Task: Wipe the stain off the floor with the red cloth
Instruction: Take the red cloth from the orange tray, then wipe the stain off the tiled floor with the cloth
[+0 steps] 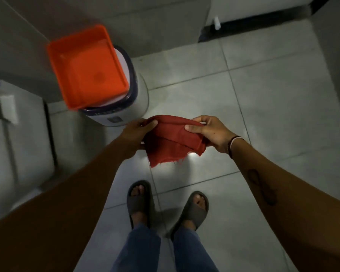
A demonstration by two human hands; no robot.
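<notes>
Two hands: pinching one red cloth (173,142) at frame centre, above the tiled floor (263,95).
Left hand (137,132): thumb pressed on cloth's 9 o'clock edge.
Right hand (210,132): thumb and fingers clamped on 3 o'clock edge.
Orange tub (86,65): at 10 o'clock, resting atop white bucket (139,95).
Sandalled feet (139,201): at 6 o'clock.
Stain: cannot tell.

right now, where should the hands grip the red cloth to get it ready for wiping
Keep to the folded top edge of the red cloth, where the left hand and right hand already pinch it from either end. That edge is thick and stretched between them; the frayed lower edge hangs loose, so gather it up from below.
</notes>
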